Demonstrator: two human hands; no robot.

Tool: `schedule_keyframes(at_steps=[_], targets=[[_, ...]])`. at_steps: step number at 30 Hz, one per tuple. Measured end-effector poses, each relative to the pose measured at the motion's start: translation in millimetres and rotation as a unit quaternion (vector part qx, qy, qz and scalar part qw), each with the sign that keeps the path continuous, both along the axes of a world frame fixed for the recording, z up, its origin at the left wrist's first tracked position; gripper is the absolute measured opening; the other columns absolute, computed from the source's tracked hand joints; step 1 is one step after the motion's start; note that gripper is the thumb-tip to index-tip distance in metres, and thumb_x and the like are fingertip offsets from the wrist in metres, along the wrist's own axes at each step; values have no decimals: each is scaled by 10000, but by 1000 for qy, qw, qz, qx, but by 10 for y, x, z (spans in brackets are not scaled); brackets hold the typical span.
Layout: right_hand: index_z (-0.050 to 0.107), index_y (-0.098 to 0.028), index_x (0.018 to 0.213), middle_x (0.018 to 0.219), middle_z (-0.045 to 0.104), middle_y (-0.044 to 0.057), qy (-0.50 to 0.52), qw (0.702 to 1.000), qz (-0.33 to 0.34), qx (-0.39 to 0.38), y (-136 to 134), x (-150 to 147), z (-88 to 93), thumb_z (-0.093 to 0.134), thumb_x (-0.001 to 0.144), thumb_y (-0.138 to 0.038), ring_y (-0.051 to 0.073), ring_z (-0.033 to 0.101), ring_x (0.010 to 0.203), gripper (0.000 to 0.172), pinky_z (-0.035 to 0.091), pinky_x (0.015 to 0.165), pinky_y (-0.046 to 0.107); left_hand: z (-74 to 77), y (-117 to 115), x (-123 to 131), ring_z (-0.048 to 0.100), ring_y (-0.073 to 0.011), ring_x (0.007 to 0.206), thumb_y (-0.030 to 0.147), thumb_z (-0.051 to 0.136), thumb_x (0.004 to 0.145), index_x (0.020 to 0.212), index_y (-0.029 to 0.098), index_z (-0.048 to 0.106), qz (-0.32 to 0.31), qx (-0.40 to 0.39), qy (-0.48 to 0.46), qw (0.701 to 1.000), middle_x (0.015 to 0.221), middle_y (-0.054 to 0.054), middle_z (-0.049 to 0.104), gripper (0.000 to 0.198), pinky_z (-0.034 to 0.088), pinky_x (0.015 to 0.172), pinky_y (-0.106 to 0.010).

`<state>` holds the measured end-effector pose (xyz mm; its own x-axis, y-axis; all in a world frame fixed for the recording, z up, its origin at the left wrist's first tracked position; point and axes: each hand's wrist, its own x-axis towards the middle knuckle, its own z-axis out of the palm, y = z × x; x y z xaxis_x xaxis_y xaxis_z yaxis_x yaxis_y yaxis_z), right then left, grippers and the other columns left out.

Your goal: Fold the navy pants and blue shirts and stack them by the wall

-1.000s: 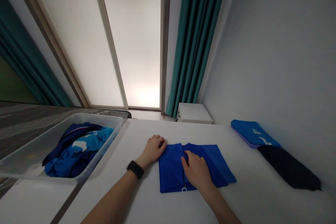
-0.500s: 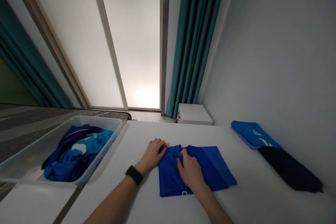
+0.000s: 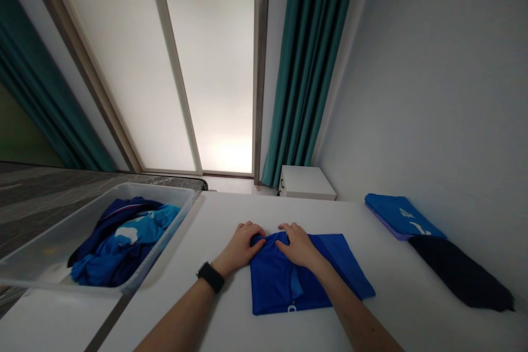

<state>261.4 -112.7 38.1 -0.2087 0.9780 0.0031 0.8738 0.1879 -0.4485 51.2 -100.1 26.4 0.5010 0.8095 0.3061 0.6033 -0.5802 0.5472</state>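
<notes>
A folded blue garment (image 3: 270, 289) lies flat on the white table (image 3: 198, 313). It has a lighter blue section at its right end and a small white mark on its near edge. At the far left corner, my left hand (image 3: 241, 245), with a black watch on the wrist, pinches the cloth between thumb and fingers. My right hand (image 3: 300, 246) grips the far edge near the middle, its thumb on the near side of the fabric. Between the hands the cloth is bunched, and a lighter blue fold shows below my right hand. My right forearm covers part of the garment.
To the left, a clear plastic bin (image 3: 181, 224) holds a heap of blue clothes (image 3: 124, 242). Folded blue clothing (image 3: 398, 214) and a black garment (image 3: 457, 269) lie at the right by the wall. Beyond the table stands a white cabinet (image 3: 307, 181).
My right hand has moved from the middle of the garment up to its far edge. The cloth there is now gathered, and a lighter blue fold has come into sight.
</notes>
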Motion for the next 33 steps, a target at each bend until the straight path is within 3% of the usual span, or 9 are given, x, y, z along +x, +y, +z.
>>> schedule_keyframes(at_steps=[8,14,22,25,29,33], targets=[[664,-206,891,951,589,23,51,993,110,0,170,11,114,659,728,-162,192,533,973,169,385,905,308,23,-47,14,592,-180,886,231,530,931,907,217,632,-52,16,-31,998,908,-17,664,106,387,874,-327],[603,-193,854,777,621,-28,133,986,100,-11,122,-10,206,577,802,-209,141,573,755,60,416,698,235,12,-26,1,593,-196,907,259,537,922,913,210,614,-5,-45,-76,996,937,-28,679,92,421,868,-331],[594,-193,841,690,630,-40,162,985,59,-27,88,-27,268,588,803,-217,128,573,653,46,407,616,221,8,-16,0,599,-192,897,254,538,911,900,208,602,2,-66,-96,993,917,-18,674,79,444,858,-323],[596,-191,972,782,654,-13,151,988,38,-23,94,-6,251,591,810,-211,140,582,677,164,434,666,249,13,-15,9,602,-195,898,241,536,905,921,210,605,1,-70,-65,995,935,-20,681,77,440,873,-336],[577,-190,1077,1024,606,65,122,990,10,66,-54,58,250,532,834,-146,188,571,939,251,428,892,330,43,-35,35,575,-222,984,209,511,906,1038,209,601,-2,-16,-7,1000,1023,-53,652,160,416,895,-368],[607,-219,959,962,598,40,109,984,115,86,-463,187,277,452,868,-96,187,569,947,218,454,879,323,79,-72,60,541,-237,1024,187,492,909,1034,225,622,-12,27,50,998,1055,-61,629,185,391,905,-384]])
